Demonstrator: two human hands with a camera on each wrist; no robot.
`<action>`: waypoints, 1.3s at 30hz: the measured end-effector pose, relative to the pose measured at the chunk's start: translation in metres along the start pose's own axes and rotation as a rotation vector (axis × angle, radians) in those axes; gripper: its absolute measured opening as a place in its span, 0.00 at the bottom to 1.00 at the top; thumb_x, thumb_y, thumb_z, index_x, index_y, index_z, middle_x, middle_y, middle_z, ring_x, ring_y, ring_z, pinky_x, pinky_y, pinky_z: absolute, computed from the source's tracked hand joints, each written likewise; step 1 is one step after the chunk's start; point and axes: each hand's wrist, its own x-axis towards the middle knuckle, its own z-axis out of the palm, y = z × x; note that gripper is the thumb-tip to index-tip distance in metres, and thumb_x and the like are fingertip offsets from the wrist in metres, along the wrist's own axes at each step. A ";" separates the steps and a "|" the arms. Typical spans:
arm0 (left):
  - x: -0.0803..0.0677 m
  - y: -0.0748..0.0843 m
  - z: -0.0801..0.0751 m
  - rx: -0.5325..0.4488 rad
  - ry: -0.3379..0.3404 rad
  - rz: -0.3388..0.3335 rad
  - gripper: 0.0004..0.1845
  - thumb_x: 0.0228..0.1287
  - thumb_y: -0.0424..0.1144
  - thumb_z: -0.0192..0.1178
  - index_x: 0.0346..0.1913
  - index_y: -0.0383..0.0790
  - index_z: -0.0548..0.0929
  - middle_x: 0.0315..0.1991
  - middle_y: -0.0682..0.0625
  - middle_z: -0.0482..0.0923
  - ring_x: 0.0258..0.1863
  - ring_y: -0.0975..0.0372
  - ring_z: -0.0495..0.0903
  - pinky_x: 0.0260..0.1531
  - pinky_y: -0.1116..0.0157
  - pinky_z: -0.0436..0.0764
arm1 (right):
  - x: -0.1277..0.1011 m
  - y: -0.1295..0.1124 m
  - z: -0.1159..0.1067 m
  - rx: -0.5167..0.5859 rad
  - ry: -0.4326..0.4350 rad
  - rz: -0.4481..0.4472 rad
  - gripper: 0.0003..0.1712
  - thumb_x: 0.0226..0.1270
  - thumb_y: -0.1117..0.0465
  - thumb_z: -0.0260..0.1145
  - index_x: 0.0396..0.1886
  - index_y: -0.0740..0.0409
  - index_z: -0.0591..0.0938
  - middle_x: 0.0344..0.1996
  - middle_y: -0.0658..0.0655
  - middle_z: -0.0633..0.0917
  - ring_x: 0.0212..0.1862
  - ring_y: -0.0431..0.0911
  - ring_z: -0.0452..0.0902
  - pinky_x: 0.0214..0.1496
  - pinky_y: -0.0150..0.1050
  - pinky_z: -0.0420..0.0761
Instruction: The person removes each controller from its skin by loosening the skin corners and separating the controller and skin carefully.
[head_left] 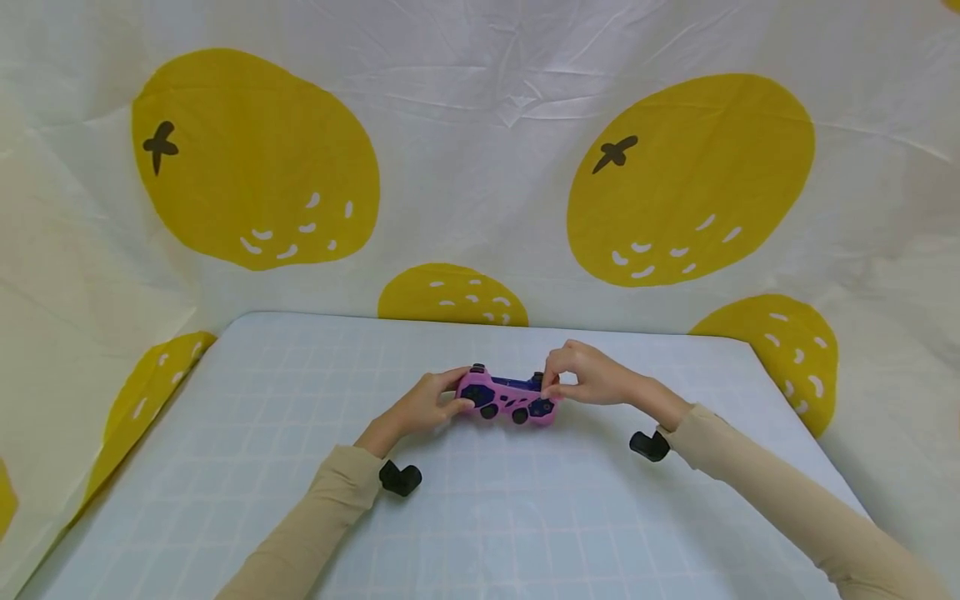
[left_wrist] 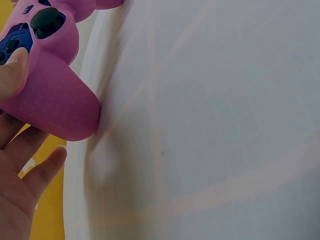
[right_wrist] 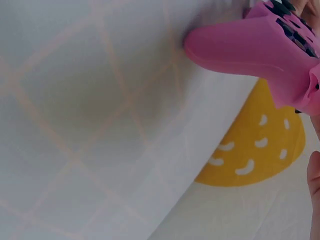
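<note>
In the middle of the frame, the pink rubber-covered game controller (head_left: 508, 397) sits on the pale checked table (head_left: 525, 517). The left hand (head_left: 423, 406) curls round one grip. The right hand (head_left: 588, 377) pinches the pink cover at the other end; the cover looks mostly on.

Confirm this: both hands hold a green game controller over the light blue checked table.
Not green. The game controller is pink with dark buttons, as the head view shows. The rest stands: the left hand and right hand hold it over the light blue checked table.
</note>
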 end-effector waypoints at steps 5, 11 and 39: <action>0.000 0.000 0.000 -0.002 0.005 0.006 0.30 0.65 0.38 0.61 0.67 0.29 0.67 0.62 0.36 0.74 0.60 0.49 0.76 0.61 0.55 0.73 | -0.003 -0.003 0.006 -0.007 0.044 0.011 0.03 0.59 0.55 0.71 0.29 0.46 0.85 0.26 0.39 0.82 0.34 0.32 0.75 0.43 0.35 0.68; 0.000 0.002 0.000 -0.005 0.001 0.001 0.31 0.66 0.38 0.60 0.67 0.29 0.66 0.63 0.36 0.73 0.60 0.49 0.76 0.61 0.55 0.73 | -0.009 -0.003 0.012 -0.006 0.099 0.019 0.03 0.57 0.57 0.73 0.29 0.44 0.85 0.26 0.37 0.82 0.33 0.31 0.74 0.40 0.32 0.66; 0.000 0.001 0.000 0.007 0.003 -0.027 0.30 0.66 0.38 0.60 0.67 0.29 0.66 0.63 0.36 0.72 0.61 0.49 0.76 0.61 0.56 0.73 | -0.029 -0.005 0.026 0.051 0.151 0.018 0.06 0.56 0.61 0.72 0.33 0.46 0.85 0.30 0.42 0.86 0.33 0.33 0.77 0.37 0.31 0.67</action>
